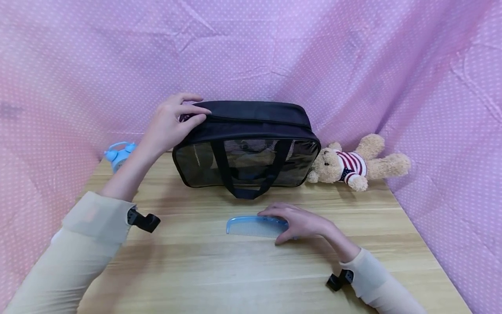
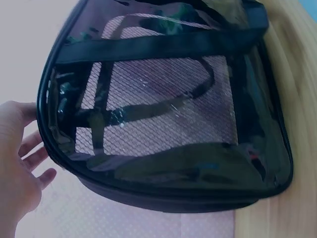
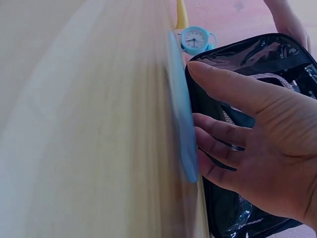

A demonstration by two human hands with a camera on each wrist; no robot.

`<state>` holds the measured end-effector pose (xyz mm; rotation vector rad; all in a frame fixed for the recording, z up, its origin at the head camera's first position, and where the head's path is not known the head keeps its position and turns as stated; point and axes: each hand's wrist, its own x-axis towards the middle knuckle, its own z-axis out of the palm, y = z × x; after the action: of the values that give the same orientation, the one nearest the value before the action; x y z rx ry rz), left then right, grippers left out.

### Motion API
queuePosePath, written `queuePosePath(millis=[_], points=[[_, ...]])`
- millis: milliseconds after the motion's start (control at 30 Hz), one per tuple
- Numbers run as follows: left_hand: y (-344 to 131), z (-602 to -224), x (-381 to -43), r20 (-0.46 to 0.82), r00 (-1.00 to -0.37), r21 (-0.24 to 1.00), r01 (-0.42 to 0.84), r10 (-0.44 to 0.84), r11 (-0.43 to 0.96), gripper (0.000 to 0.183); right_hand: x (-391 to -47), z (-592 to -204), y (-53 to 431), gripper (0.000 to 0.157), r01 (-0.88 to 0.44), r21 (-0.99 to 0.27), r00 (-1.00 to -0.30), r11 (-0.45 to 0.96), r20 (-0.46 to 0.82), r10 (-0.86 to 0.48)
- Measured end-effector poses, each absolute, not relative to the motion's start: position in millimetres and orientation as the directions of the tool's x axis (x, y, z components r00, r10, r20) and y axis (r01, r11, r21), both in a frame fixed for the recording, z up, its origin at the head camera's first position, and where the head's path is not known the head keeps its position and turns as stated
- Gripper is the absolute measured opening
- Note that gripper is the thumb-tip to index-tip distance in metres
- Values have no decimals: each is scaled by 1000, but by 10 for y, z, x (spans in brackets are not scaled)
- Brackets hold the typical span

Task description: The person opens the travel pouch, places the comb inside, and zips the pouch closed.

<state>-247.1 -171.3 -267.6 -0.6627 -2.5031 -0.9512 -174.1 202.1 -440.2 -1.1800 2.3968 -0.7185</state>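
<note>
A black toiletry bag point(image 1: 249, 113) with clear panels and a dangling strap handle stands at the back of the table. My left hand point(image 1: 170, 122) is at its top left corner, thumb and index finger pinching the fabric beside the top seam. In the left wrist view, the other fingers of that hand hang beside the bag's edge. A light blue comb point(image 1: 251, 226) lies flat in front of the bag. Over its right end is my right hand point(image 1: 300, 222), fingertips by the far edge and thumb on the near side, spread apart. That end of the comb is partly hidden.
A teddy bear point(image 1: 353, 165) in a striped shirt lies against the bag's right side. A blue alarm clock point(image 1: 120, 155) stands at the left, partly behind my left forearm. Near it, a yellow object point(image 3: 182, 15) shows. Pink dotted cloth point(image 1: 251, 48) surrounds the wooden table.
</note>
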Motion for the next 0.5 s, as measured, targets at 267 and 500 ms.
queuePosePath(millis=[267, 500], points=[[-1717, -2713, -2535, 472, -822, 530, 553, 318, 643, 22, -1740, -4430, 2030, 78, -610, -566, -611, 555, -110, -784], [-1699, -2739, -2578, 430, -842, 530, 528, 327, 663, 20, -1708, -4439, 2007, 74, -619, -503, -643, 602, -114, -757]])
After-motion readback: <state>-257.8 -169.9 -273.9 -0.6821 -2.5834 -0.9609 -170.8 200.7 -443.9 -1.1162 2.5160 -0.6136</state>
